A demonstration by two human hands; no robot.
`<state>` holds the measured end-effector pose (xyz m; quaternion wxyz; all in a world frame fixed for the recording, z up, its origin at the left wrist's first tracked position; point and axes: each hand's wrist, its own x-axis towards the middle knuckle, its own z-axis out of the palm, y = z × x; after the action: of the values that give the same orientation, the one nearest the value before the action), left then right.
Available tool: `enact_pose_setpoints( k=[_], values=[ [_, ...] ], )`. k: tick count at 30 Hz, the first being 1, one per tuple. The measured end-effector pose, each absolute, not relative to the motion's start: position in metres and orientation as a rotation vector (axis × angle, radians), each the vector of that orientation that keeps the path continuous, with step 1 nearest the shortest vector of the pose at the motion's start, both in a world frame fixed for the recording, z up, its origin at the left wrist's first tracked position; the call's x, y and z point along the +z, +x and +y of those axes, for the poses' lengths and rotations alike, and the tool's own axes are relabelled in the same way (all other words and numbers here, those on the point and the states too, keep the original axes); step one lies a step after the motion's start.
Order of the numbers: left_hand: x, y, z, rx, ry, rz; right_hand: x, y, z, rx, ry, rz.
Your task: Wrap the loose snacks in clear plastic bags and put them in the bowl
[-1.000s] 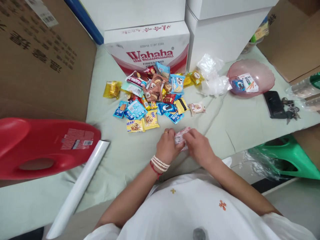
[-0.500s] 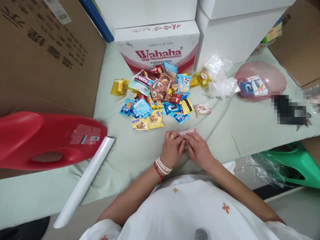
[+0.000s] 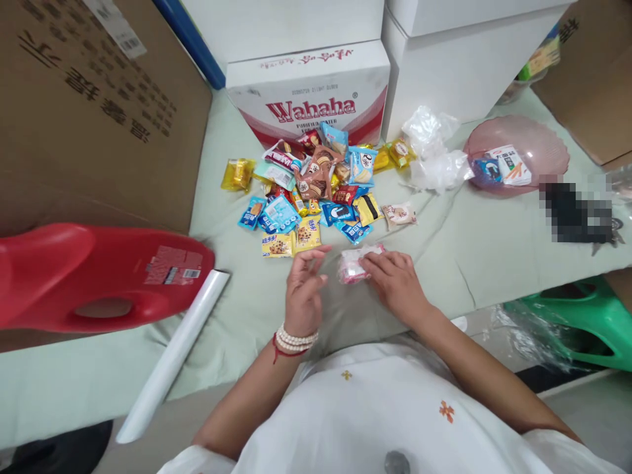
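Observation:
My right hand (image 3: 397, 282) has its fingers on a small pink-and-white packet in clear crinkled wrap (image 3: 351, 264), which lies on the green cloth. To its left, my left hand (image 3: 303, 289) is raised off the packet, holding nothing, its fingers bent and apart. Just beyond the left fingertips are two yellow cookie packets (image 3: 277, 245), at the near edge of a heap of wrapped snacks (image 3: 318, 172). A beige snack packet (image 3: 399, 215) lies at the heap's right side, beyond my right hand.
Behind the heap stands a Wahaha carton (image 3: 311, 99). At right are crumpled clear plastic (image 3: 437, 158) and a pink bowl (image 3: 548, 151) with packets inside. A red plastic stool (image 3: 44, 276), a white roll (image 3: 172, 355) and a cardboard box (image 3: 123, 145) occupy the left.
My left hand has let go of the packet and moved left, its fingers opening. The packet now shows more fully, with only my right hand on it.

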<state>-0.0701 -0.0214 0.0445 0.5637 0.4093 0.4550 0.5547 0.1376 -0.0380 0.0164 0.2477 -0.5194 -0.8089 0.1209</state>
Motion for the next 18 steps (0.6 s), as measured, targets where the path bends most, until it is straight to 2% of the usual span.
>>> enact_pose_setpoints(
  k=[3,6,8,14,18],
  values=[
    [0.034,-0.07,-0.017,1.246,0.992,1.231,0.029,0.149,-0.029,0.666,-1.42,-1.895],
    [0.023,-0.055,-0.017,1.011,0.964,1.093,0.034,0.151,-0.029,1.183,-1.29,-1.579],
    [0.016,-0.041,-0.019,0.984,0.887,1.035,0.032,0.146,-0.033,1.422,-1.22,-1.377],
    [0.013,-0.023,-0.014,1.041,0.891,1.069,0.018,0.142,-0.047,1.534,-1.215,-1.077],
    [0.02,-0.037,0.004,1.128,0.847,0.807,0.022,0.16,-0.051,1.687,-1.175,-1.049]
  ],
)
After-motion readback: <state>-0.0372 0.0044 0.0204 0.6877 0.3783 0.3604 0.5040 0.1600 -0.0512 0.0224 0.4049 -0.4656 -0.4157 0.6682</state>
